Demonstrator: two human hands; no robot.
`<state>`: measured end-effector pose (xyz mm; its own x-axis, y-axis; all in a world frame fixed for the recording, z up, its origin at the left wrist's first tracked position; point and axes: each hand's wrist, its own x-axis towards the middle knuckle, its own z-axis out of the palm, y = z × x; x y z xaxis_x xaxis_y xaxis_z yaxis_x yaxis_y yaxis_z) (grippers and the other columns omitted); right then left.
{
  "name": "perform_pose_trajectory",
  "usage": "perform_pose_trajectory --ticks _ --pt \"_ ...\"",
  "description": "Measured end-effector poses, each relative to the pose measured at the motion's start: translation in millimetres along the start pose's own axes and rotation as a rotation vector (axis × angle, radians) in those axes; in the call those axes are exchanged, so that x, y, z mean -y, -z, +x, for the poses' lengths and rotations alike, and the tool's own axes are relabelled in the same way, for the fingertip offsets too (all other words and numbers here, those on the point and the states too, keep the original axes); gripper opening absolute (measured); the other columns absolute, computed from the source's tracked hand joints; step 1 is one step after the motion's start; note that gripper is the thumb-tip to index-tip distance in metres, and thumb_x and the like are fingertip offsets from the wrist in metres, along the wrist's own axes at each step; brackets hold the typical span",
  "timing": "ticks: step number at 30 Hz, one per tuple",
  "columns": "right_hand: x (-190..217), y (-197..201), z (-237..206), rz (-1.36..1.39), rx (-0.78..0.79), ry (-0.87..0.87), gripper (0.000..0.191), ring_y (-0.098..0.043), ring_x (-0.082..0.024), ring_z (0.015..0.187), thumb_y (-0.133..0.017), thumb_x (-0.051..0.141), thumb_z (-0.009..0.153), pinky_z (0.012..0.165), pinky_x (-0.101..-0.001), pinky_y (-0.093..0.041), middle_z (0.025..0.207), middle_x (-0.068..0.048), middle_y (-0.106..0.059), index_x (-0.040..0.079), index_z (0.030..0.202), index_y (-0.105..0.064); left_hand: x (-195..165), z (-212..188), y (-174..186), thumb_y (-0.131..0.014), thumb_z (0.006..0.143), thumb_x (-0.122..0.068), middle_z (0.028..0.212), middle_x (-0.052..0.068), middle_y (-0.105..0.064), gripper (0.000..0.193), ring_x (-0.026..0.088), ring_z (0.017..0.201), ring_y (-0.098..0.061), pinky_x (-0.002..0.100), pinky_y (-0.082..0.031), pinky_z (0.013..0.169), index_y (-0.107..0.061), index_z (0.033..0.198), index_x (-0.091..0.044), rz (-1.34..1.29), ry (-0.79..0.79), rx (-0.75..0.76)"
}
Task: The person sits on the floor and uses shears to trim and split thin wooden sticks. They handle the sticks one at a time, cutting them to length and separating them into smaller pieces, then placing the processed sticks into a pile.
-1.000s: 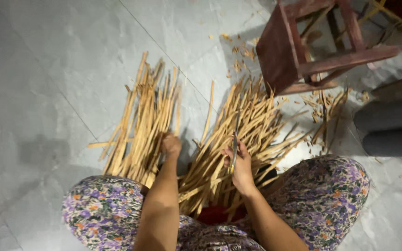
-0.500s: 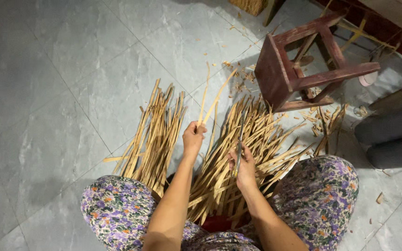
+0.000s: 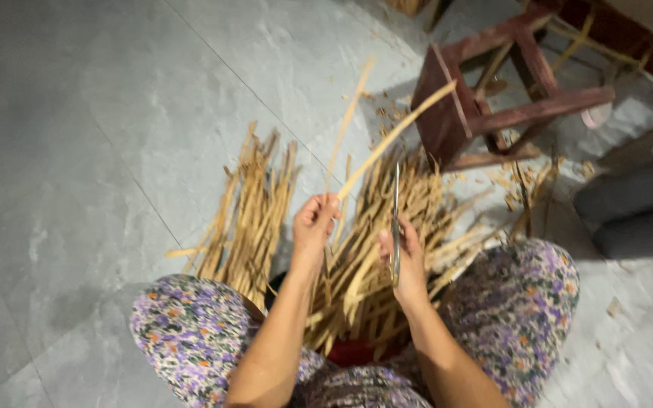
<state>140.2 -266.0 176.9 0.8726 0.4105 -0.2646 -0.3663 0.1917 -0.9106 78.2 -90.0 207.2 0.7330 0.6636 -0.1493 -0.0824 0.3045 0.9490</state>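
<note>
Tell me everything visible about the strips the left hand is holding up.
The strips are two long, thin, pale tan slats that look like split bamboo or cane. The left hand grips them together at their lower ends; from there they fan apart, one rising nearly straight up, the other slanting up to the right toward the dark red wooden stool. They are raised off the grey floor, above the pile of similar strips. Motion blur hides their surface detail.

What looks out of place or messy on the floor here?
The dark red wooden stool lies tipped on its side, not on its legs. Small chips and scraps are scattered over the grey floor beside it.
</note>
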Motion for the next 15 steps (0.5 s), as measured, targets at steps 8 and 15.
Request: perform_pose_trajectory --ticks 8,15 --pt "22.0 16.1 -8.3 -0.038 -0.008 0.134 0.060 -0.062 -0.005 0.078 -0.070 0.027 0.095 0.066 -0.0204 -0.052 0.099 -0.001 -0.071 0.007 0.147 -0.046 -4.2 -13.4 2.5 -0.070 0.098 -0.019 0.075 -0.003 -0.063 0.015 0.001 0.054 -0.039 0.019 -0.028 0.048 -0.071 0.105 -0.006 -0.101 0.001 0.061" --pt "62.3 18.1 -16.9 -0.115 -0.069 0.308 0.056 -0.064 -0.008 0.087 -0.069 0.027 0.100 0.074 -0.0214 -0.053 0.103 -0.006 -0.070 0.003 0.147 -0.049 -11.0 -27.9 2.1 -0.069 0.098 -0.014 0.076 -0.003 -0.062 0.010 0.001 0.056 -0.041 0.018 -0.030 0.050 -0.070 0.103 -0.005 -0.040 0.081 0.122"
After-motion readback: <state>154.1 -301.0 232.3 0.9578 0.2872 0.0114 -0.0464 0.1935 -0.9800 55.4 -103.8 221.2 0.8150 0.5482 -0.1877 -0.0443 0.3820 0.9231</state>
